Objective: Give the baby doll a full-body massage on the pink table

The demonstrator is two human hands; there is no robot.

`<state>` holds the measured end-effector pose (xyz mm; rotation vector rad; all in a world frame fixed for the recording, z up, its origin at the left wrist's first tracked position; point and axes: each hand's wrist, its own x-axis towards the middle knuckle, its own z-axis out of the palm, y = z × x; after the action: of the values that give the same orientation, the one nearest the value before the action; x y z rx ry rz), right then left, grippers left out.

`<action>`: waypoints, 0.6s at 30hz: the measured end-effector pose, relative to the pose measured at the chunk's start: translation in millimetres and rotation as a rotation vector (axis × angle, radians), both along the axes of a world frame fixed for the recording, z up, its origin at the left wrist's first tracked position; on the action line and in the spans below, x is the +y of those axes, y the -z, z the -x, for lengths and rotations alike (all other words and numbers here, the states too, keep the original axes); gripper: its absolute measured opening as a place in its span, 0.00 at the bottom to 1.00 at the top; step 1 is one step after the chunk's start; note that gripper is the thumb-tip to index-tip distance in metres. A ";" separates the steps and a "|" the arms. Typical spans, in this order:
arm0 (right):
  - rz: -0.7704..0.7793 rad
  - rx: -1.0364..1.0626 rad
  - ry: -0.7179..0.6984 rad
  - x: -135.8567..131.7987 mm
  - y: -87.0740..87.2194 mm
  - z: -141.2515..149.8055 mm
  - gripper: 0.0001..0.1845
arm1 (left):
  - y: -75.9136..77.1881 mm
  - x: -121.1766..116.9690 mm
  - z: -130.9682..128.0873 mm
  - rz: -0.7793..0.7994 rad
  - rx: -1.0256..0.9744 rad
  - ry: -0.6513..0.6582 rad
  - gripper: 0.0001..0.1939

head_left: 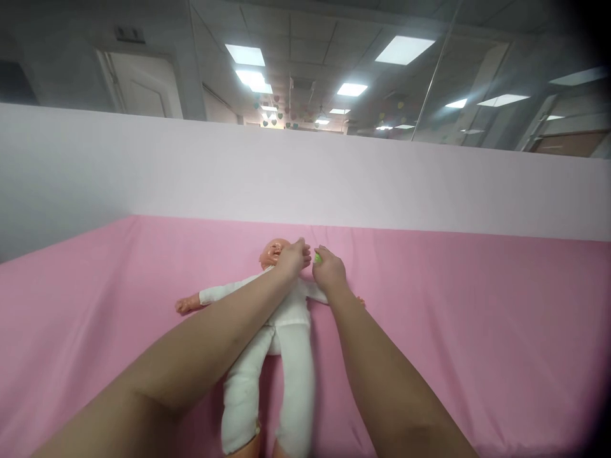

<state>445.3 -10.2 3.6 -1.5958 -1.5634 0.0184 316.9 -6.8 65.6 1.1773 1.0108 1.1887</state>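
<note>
A baby doll [281, 324] in a white one-piece suit lies on its back on the pink sheet [477, 331], head away from me, arms spread. My left hand [292, 259] rests on the doll's head and neck, fingers curled against it. My right hand [327, 270] is closed just right of the head, pinching a small green object [317, 257] whose shape I cannot make out. Both forearms reach forward over the doll's body.
The pink sheet covers a wide flat surface. A pale wall panel [305, 178] stands along its far edge. Above it show a ceiling with light panels [403, 49] and a door [143, 86] at left.
</note>
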 end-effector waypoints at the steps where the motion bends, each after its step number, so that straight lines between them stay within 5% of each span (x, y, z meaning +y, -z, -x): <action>1: 0.002 0.007 0.004 1.1 0.0 -0.4 0.26 | 1.9 3.7 -8.3 0.044 -0.015 -0.007 0.24; 10: 0.002 0.031 0.014 5.9 -0.3 -4.1 0.24 | 2.3 17.2 -29.0 0.244 -0.164 -0.001 0.26; 18: -0.012 -0.022 -0.038 3.4 -0.2 -6.6 0.26 | -6.3 -15.7 5.9 0.192 -0.332 0.015 0.28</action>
<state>451.9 -6.8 3.8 -1.5614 -1.6077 0.0122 311.0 -22.5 71.9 0.8034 0.8399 1.1993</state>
